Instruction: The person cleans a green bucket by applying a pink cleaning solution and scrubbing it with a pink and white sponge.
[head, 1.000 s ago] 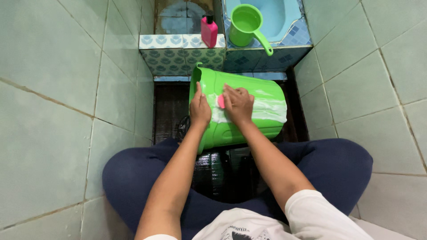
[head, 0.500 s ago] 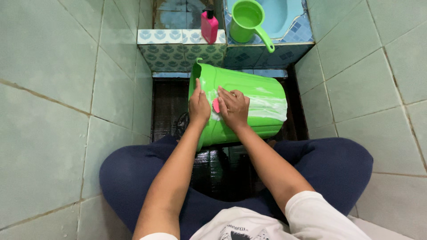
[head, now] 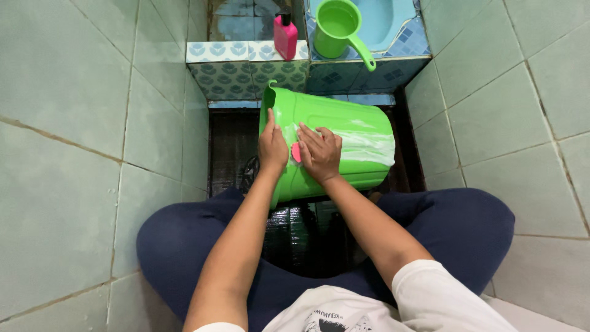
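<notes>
On the patterned tile ledge at twelve o'clock stands a pink bottle with a black cap beside a green dipper, while below them the green bucket lies on its side, soap-streaked, the left hand flat against it and the right hand pressing a pink scrubber to its wall.

Even, soft indoor light, faint sheen on wall tiles, sharp focus, wide-angle bending at edges
</notes>
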